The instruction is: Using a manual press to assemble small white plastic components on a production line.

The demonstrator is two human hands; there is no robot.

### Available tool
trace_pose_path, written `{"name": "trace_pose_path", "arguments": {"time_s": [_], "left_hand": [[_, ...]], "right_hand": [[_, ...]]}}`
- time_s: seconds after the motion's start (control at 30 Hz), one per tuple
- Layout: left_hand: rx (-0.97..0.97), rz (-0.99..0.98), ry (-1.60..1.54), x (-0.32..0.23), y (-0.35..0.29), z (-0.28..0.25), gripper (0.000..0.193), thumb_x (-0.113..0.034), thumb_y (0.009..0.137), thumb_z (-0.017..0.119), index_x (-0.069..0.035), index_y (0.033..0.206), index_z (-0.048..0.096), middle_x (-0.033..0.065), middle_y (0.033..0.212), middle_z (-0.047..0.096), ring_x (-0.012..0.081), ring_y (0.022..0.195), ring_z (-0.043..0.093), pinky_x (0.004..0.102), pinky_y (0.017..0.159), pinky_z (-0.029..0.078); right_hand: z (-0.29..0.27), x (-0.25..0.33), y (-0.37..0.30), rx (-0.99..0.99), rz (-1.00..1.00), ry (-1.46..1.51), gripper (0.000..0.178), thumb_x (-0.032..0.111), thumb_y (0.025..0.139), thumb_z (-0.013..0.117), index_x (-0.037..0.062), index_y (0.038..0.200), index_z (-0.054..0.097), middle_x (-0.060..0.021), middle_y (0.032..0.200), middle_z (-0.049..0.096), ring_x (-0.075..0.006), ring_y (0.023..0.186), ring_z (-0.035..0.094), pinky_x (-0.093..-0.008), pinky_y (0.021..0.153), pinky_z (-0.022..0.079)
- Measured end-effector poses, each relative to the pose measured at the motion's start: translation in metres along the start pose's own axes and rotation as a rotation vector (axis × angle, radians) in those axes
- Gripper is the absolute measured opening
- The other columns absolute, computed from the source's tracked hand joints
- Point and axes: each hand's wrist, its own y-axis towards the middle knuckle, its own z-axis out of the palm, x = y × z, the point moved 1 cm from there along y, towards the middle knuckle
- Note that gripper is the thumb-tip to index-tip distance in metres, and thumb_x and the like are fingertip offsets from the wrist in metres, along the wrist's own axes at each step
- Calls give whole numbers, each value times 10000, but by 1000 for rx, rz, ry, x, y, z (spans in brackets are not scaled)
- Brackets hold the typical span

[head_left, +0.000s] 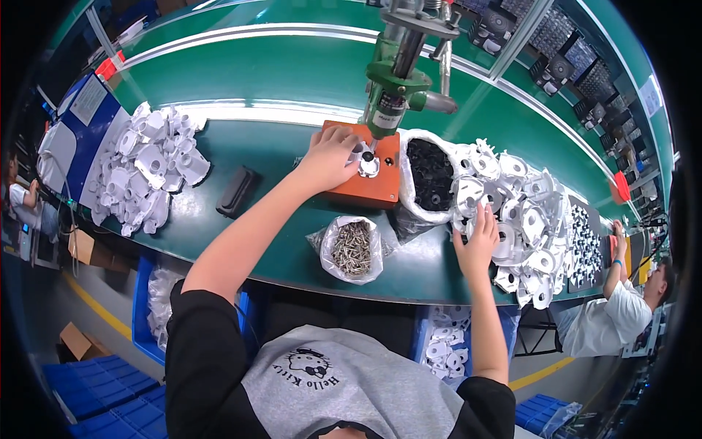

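Note:
My left hand (pixel 330 159) rests over an orange block fixture (pixel 352 192), its fingers curled at a small white plastic part (pixel 369 168) with a black piece on it. The tool tip of a green press-like machine (pixel 387 102) comes down right at that part. Over at the right, my right hand (pixel 479 245) reaches onto a pile of white plastic parts (pixel 537 219). Its thumb and fingers are apart, fingertips touching the nearest pieces. Between the hands stands an open bag of black parts (pixel 430 175).
A white bag of screws (pixel 352 250) sits near the table's front edge. Another heap of white parts (pixel 150 168) and a black case (pixel 236 192) lie to the left. Small black-and-white pieces (pixel 583 245) cover a mat at right, near a co-worker (pixel 621 311). Blue bins (pixel 150 311) stand below.

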Motion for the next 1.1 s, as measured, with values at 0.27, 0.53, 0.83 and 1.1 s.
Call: {"name": "trace_pose_path", "arguments": {"time_s": [0.27,0.53,0.83,1.1], "left_hand": [[396,-45,7,-1,25,-21,417,-303,817,571,-57,1140,477,144,1143,574,321,1126,511,435,941,369],[331,-189,90,-10,42,-47,577,-416,718,625,-146,1212,499,131,1050,570,304,995,575,400,866,442],[-37,-436,-266,74,6,-41,475,-319,802,676,-254,1250,535,121,1012,541,249,871,630,332,783,502],[35,-492,-150,71,-14,-61,404,-299,799,694,-172,1160,563,116,1005,568,276,927,603,350,831,465]], "right_hand": [[20,1,-8,-152,52,40,754,201,726,711,116,1392,367,-165,1432,346,-379,1298,332,-506,1040,228],[19,-2,-9,-152,65,65,750,197,712,721,124,1379,386,-148,1427,359,-370,1295,338,-500,1037,236],[16,0,-7,-160,67,74,744,191,698,724,129,1369,407,-137,1434,355,-364,1290,344,-487,1036,242],[15,1,-9,-152,68,89,753,163,697,723,125,1375,397,-148,1438,345,-364,1303,322,-497,1049,228]]}}
